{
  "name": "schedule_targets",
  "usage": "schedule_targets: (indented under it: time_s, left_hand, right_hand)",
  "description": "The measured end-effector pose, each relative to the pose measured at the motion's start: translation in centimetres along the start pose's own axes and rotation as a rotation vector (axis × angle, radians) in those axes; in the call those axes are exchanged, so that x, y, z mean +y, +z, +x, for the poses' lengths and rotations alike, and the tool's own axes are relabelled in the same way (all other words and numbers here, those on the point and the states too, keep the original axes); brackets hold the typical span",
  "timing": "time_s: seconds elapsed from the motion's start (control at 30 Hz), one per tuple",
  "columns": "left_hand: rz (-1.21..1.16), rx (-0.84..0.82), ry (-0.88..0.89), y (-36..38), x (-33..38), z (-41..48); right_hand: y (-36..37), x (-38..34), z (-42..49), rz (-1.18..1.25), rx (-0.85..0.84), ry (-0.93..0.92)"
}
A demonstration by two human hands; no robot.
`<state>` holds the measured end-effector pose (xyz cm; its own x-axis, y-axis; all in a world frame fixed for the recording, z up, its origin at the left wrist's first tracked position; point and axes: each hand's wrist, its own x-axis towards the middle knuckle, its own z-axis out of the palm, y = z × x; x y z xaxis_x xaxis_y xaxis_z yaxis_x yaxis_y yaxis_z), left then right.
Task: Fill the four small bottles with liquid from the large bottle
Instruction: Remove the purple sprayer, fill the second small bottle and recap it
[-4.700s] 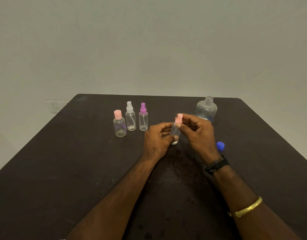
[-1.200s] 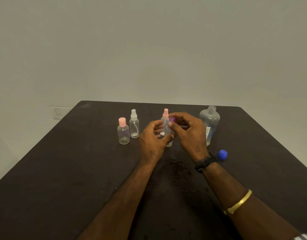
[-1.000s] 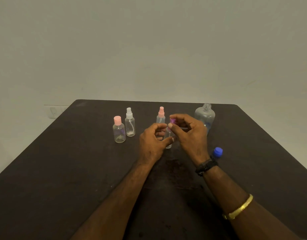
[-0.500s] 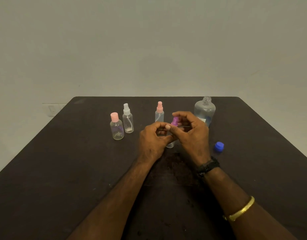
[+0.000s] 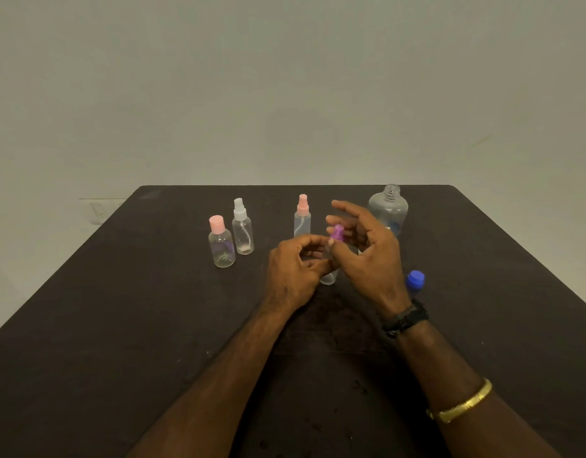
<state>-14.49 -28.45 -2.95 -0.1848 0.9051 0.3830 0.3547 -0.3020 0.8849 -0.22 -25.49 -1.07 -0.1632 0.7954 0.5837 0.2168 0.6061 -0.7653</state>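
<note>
My left hand [image 5: 293, 272] grips the body of a small clear bottle [image 5: 329, 277] with a purple spray top [image 5: 337, 233], standing on the dark table [image 5: 120, 309]. My right hand [image 5: 367, 252] is at that purple top, thumb and a finger on it, the other fingers spread. Behind stand a pink-spray bottle [image 5: 302, 216], a white-spray bottle [image 5: 242, 228] and a round pink-capped bottle [image 5: 221, 242]. The large clear bottle [image 5: 389, 208] stands uncapped at the back right, partly hidden by my right hand. Its blue cap [image 5: 415, 280] lies by my right wrist.
A bare grey wall rises behind the table's far edge. A wall socket [image 5: 98, 211] shows low on the left. Dark wet spots mark the tabletop in front of my hands.
The pink-spray bottle was set down at the back and the purple-top bottle taken into both hands. In the last half second my right fingers spread apart at the purple top.
</note>
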Motion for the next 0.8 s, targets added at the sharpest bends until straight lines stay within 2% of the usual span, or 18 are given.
schedule_targets:
  time_s: [0.17,0.4,0.6,0.8]
  left_hand:
    - [0.027,-0.004,0.033,-0.18,-0.12,0.13]
    - [-0.028,0.002,-0.007,-0.21,-0.19,0.19]
    - [0.017,-0.001,0.023,-0.06,-0.42,0.15]
    - [-0.051,0.014,0.001,-0.13,-0.40,0.30]
  right_hand:
    - [0.44,0.50,0.12,-0.207,0.072,0.032]
    - [0.18,0.23,-0.14,-0.104,-0.008,-0.018]
    - [0.28,0.48,0.00,-0.214,0.060,0.029]
    - [0.30,0.08,-0.32,-0.125,0.034,0.011]
